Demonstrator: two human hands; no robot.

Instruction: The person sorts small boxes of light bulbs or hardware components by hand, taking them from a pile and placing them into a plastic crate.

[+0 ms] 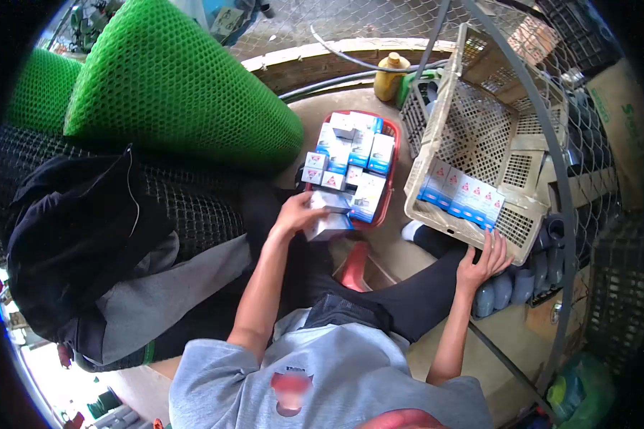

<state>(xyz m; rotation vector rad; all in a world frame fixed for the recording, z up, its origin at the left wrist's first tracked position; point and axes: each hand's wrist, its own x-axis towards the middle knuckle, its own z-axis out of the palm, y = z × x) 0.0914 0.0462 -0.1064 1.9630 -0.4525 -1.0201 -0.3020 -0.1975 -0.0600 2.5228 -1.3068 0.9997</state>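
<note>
A red basket [388, 209] on the floor in front of me is heaped with small white and blue boxes [368, 194]. At its near left side my left hand [298, 214] is closed on white and blue boxes [329, 225], slightly blurred. To the right, a beige plastic crate [436, 223] stands tilted, with a row of upright boxes [461, 191] along its near side. My right hand [485, 261] rests at the crate's near edge, fingers apart, fingertips by the last box in the row.
Rolls of green mesh [186, 93] and a dark jacket [71, 243] lie at the left. A yellow bottle [388, 80] stands behind the basket. Grey cylinders [504, 289] are below the crate. Wire fencing and a curved metal bar [562, 179] run along the right.
</note>
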